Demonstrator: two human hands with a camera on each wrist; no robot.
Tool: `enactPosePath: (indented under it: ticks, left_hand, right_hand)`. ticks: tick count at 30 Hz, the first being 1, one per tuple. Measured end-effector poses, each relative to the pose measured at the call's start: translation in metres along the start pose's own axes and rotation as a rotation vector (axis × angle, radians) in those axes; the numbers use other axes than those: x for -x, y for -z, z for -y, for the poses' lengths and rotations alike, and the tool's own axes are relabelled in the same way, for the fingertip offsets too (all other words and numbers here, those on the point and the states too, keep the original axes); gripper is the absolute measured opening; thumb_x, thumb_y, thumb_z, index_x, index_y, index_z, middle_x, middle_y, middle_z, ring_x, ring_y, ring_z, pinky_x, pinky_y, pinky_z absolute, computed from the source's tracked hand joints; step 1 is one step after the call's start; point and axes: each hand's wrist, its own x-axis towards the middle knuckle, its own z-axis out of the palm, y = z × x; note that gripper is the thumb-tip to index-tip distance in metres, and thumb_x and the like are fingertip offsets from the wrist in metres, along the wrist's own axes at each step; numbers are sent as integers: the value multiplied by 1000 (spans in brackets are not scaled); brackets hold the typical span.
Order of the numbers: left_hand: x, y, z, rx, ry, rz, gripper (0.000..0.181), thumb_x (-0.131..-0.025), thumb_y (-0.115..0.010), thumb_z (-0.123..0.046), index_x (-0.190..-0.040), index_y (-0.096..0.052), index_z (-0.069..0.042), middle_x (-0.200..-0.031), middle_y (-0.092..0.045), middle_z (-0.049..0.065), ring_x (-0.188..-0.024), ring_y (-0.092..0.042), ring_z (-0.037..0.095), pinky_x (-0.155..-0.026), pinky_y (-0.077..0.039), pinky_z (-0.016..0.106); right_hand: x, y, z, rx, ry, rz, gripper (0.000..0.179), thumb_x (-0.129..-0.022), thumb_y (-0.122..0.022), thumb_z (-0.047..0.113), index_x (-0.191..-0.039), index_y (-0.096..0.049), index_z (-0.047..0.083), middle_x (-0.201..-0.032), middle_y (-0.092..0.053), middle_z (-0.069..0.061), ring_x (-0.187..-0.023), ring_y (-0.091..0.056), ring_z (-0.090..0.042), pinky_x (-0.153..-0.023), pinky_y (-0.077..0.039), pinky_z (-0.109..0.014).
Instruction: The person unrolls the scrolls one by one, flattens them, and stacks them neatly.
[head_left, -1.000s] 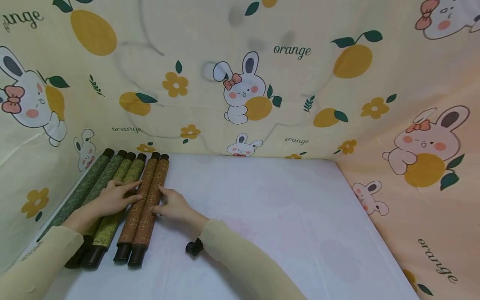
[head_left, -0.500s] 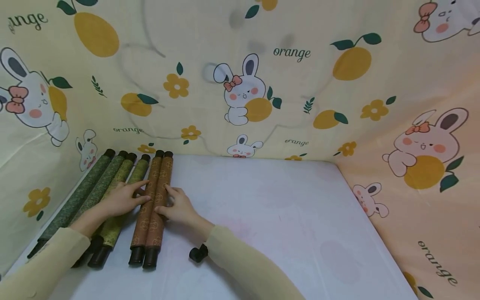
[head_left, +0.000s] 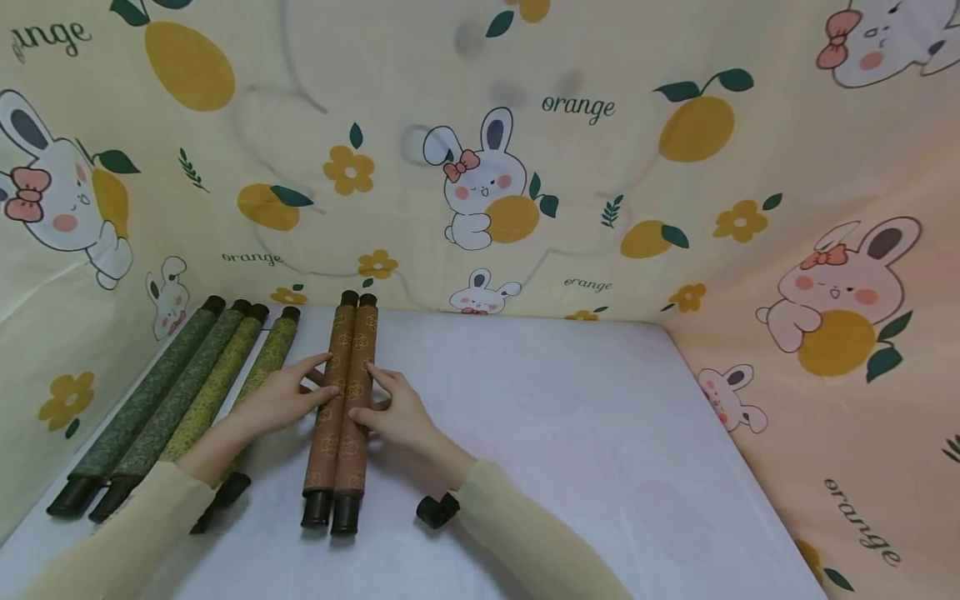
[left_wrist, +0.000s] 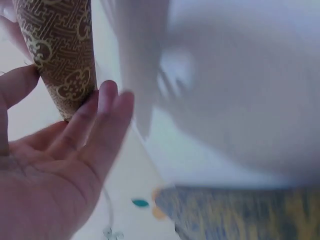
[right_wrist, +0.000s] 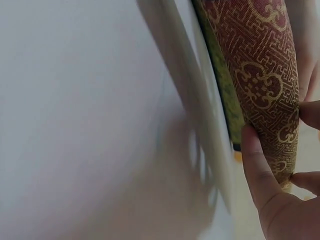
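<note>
Two brown scrolls with gold patterns and black rod ends lie side by side on the white table in the head view. The left one point(head_left: 321, 458) is held at its outer side by my left hand point(head_left: 277, 400). On the right one point(head_left: 351, 458), the thumb and fingers of my right hand point(head_left: 405, 417) grip the outer side. Patterned brown cloth of a scroll point(left_wrist: 60, 50) shows between thumb and fingers in the left wrist view. The right wrist view has a brown scroll point(right_wrist: 260, 75) between the thumb and fingertips.
To the left lie two dark green scrolls point(head_left: 153, 371) and two yellow-green scrolls point(head_left: 225, 367), partly covered by the left arm. A small black device point(head_left: 437, 510) sits at the right wrist. Behind the table point(head_left: 555, 433) hangs a rabbit-and-orange printed cloth point(head_left: 480, 75).
Both hands have moved to the right with the two brown scrolls between them, widening the gap to the green scrolls. The nearest yellow-green scroll now lies apart from its neighbour.
</note>
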Motion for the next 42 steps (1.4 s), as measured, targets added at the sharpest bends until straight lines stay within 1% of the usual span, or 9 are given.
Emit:
enactPosePath:
  ticks: [3,6,14,21,26,30,35,38,42]
  left_hand:
    - [-4,-15,-11,124,9,8,68,-106,-61,-18,-158,-29,10,-124,-61,31,-89,-73,30,-68,-60,40]
    - [-9,-31,-21,235,21,10,69,-105,-61,-15,-160,-26,8,-124,-58,32,-83,-72,25,-64,-61,36]
    - [-23,-73,-47,336,-3,35,79,-100,-70,-12,-161,-24,7,-128,-53,32,-92,-70,27,-65,-61,36]
    - [-29,-107,-70,341,-47,60,86,-93,-78,-12,-159,-28,9,-129,-55,31,-94,-71,29,-68,-61,34]
    - [-31,-122,-81,348,-65,93,90,-91,-80,-12,-159,-26,11,-129,-54,31,-92,-71,25,-69,-60,33]
    - [-33,-130,-84,326,-52,107,92,-89,-82,-13,-160,-27,8,-128,-57,27,-93,-69,24,-72,-59,33]
    - [-36,-137,-85,232,-41,123,95,-87,-85,-20,-160,-30,6,-131,-59,24,-96,-64,21,-79,-56,36]
    - [-35,-138,-86,198,-33,126,98,-84,-87,-23,-160,-31,4,-138,-57,26,-101,-62,23,-86,-54,41]
    - [-33,-138,-87,167,-23,132,103,-82,-89,-29,-162,-31,1,-142,-51,31,-106,-58,26,-96,-51,48]
  right_hand:
    - [10,15,-4,-21,1,-15,80,-92,-78,15,-162,-40,15,-154,-44,-14,-95,-70,-16,-77,-59,-28]
    - [19,29,-8,8,6,-45,79,-91,-78,16,-161,-41,15,-153,-46,-15,-93,-70,-17,-77,-59,-29]
    - [47,66,-21,45,-11,-97,77,-93,-77,17,-161,-42,15,-154,-45,-17,-97,-70,-24,-77,-60,-32]
    - [74,99,-36,70,-62,-105,75,-94,-76,19,-161,-42,16,-156,-45,-14,-100,-71,-23,-77,-60,-34]
    - [87,113,-42,97,-74,-99,76,-93,-77,17,-160,-42,11,-157,-44,-19,-99,-72,-25,-73,-60,-34]
    - [90,119,-45,111,-79,-99,76,-93,-78,15,-160,-42,8,-157,-42,-22,-98,-72,-26,-69,-60,-34]
    - [92,121,-47,128,-91,-89,77,-93,-78,13,-159,-41,3,-155,-42,-28,-98,-73,-28,-67,-60,-34]
    - [92,122,-49,159,-98,-86,77,-93,-79,16,-159,-41,3,-151,-45,-28,-104,-71,-31,-73,-61,-36]
    - [91,125,-51,219,-97,-89,76,-92,-81,20,-157,-44,3,-145,-54,-25,-116,-67,-37,-85,-59,-43]
